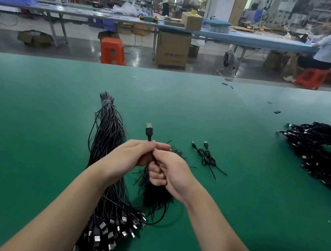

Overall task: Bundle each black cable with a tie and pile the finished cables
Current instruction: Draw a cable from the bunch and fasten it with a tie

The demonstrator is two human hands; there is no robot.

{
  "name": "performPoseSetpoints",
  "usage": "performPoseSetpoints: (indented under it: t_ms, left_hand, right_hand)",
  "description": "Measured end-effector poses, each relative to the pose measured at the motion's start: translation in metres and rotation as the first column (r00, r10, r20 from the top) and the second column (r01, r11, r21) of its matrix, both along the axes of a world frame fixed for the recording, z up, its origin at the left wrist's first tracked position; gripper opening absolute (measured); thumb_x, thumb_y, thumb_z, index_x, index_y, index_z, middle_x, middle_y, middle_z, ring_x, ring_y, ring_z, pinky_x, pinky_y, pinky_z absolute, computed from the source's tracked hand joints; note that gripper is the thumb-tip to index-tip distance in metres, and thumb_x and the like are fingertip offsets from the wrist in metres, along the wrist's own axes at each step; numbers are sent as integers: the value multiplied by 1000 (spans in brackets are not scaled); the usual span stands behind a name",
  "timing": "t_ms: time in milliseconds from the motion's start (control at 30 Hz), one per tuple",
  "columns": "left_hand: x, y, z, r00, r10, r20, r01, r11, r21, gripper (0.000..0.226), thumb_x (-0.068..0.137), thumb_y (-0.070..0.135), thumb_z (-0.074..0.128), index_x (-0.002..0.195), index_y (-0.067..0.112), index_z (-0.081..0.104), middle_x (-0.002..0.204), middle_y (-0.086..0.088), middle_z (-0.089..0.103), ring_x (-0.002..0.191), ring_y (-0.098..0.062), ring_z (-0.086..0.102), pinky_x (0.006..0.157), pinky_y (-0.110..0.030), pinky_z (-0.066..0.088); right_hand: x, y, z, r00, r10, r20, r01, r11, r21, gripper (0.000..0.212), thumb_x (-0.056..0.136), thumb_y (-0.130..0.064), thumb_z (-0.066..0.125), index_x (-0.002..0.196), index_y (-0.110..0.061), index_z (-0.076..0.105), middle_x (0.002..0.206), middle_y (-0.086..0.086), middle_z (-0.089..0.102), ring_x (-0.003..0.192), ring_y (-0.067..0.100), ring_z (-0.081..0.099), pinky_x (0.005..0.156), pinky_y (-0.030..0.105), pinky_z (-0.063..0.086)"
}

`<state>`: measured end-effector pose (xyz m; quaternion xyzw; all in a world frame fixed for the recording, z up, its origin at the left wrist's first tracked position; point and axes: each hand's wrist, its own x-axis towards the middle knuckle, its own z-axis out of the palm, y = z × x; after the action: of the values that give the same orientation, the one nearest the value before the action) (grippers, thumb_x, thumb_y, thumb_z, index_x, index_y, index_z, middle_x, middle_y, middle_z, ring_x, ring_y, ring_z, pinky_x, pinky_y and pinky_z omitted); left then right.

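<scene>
Cable point(149, 132), held above the worktop point(36, 108) between left hand point(133, 154) and right hand point(167, 172), fingers pinching it below the plug, judged light, limp, springy; grip gathered loops mid-length.

— Black cable point(149, 132) raised above the green table point(36, 108), silver USB plug pointing up, lower length looping down to the right of the big sheaf.

— And that sheaf?

— Unbundled black cables point(107, 138), tied at the far end, USB plugs fanned out at the near end.

— Ties?

— Black ties point(156, 195) heaped just right of the sheaf.

— Finished ones?

— One bundled cable point(207, 155) alone mid-table; finished pile point(322, 154) far right.
</scene>
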<state>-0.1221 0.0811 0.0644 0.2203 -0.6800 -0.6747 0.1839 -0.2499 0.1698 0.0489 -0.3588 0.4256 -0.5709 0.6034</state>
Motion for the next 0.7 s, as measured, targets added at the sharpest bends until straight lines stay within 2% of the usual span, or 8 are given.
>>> performPoseSetpoints:
  t_ms: [100,200,267,367,433,533,600,700]
  left_hand:
    - [1,1,-2,1000,15,6,-15,999,-34,39,99,41,42,121,28,72,74,-3,64,90,-16,61,94,-26,46]
    - [2,4,-1,999,-25,28,26,998,-50,37,108,30,32,103,13,65,113,-21,70,120,-17,63,105,-22,45]
    - [4,7,3,998,-28,63,34,994,-102,50,110,27,29,95,20,76,122,-31,63,124,-20,60,111,-29,42]
    - [5,8,8,994,-8,105,31,977,-212,50,110,27,30,99,35,78,101,-10,74,105,-31,60,101,-35,43]
    - [5,8,8,993,26,115,5,966,-259,51,110,27,30,97,36,79,92,-19,70,98,-33,62,96,-32,43]
    - [4,9,5,994,70,81,-42,951,-306,42,109,20,30,123,22,70,100,-2,75,86,-7,66,91,-23,47]
    - [-1,7,5,980,160,-117,-178,970,-166,43,107,20,28,125,14,67,118,-3,73,111,-11,68,103,-26,49]
    - [0,-9,17,775,385,-501,-198,901,386,47,102,21,29,108,3,72,111,-16,74,109,-27,70,93,-35,57]
  right_hand:
    - [0,2,0,999,10,-30,-10,1000,4,38,93,-35,48,67,-15,65,55,-4,31,44,7,20,41,21,15]
    - [-1,3,0,997,20,-71,-21,1000,-5,39,94,-37,48,66,-15,63,55,-5,30,45,8,20,40,20,18]
    - [-1,4,0,997,27,-68,-27,1000,-3,40,95,-37,47,66,-16,64,56,-6,32,45,8,21,40,20,19]
    - [-1,3,-2,997,41,-61,-41,999,-1,40,96,-35,46,67,-18,67,57,-5,35,45,8,22,40,19,20]
    - [0,3,-4,997,57,-60,-57,998,0,40,97,-36,47,68,-19,68,57,-4,36,45,8,23,40,19,20]
    - [1,4,-8,996,88,-9,-88,996,29,40,99,-38,51,67,-18,65,55,-5,35,43,7,23,39,19,20]
    - [2,6,-13,989,126,73,-130,990,47,42,101,-39,51,66,-18,57,54,-6,29,42,7,21,38,18,20]
    - [4,9,-23,962,162,222,-185,979,86,45,105,-39,45,64,-21,45,56,-7,23,43,7,17,38,17,17]
